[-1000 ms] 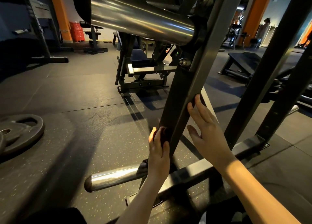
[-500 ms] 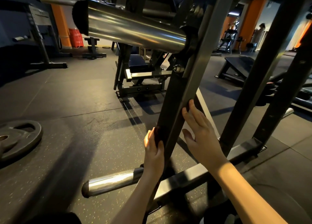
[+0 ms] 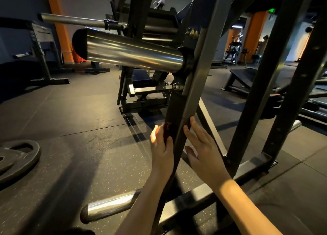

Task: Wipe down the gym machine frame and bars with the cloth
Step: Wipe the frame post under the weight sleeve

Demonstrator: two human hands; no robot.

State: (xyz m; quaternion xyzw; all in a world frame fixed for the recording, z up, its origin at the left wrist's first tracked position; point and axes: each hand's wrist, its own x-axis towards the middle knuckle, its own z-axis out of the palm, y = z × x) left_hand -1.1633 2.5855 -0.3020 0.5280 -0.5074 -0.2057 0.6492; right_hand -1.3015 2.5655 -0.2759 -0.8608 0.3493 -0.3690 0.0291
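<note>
A dark slanted frame post [image 3: 184,100] of the gym machine rises through the middle of the head view. My left hand [image 3: 162,146] presses a small dark red cloth [image 3: 167,128] against the post's left face, fingers wrapped over the cloth. My right hand [image 3: 201,146] lies flat on the post's right side, fingers straight and pointing up. A thick chrome weight sleeve [image 3: 132,52] juts left from the post above my hands. A shorter chrome peg [image 3: 108,208] sticks out low near the base rail [image 3: 247,169].
Two more dark uprights [image 3: 261,86] stand to the right. A black weight plate [image 3: 16,158] lies on the rubber floor at left. Another machine with a bench [image 3: 143,93] stands behind the post. Racks and orange pillars [image 3: 60,25] line the back.
Both hands have slid a little up the slanted post, the left still with the cloth. The camera has tilted upward, so the chrome sleeve now sits lower in view.
</note>
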